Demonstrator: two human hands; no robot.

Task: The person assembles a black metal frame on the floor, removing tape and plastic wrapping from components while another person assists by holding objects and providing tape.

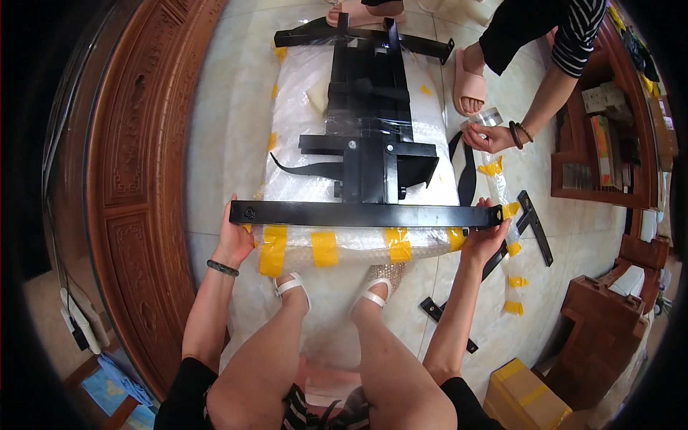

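Observation:
A black metal frame (pixel 373 172) lies on a large flat package (pixel 294 93) wrapped in bubble wrap and yellow tape. Its near crossbar (pixel 315 213) runs sideways in front of me. Around the bar's left end my left hand (pixel 236 240) is closed, thumb along the edge. My right hand (pixel 489 235) grips the opposite end, fingers partly hidden beneath it. A black strap (pixel 307 168) sticks out from the frame's left side, and another dark strap (pixel 466 175) hangs at its right.
At the right, another person's hand (pixel 491 137) is beside something clear. Black metal pieces (pixel 534 229) and a taped bubble-wrap strip (pixel 513 276) lie on the floor. A cardboard box (pixel 527 398) stands lower right; a carved wooden cabinet (pixel 136 208) lines the left.

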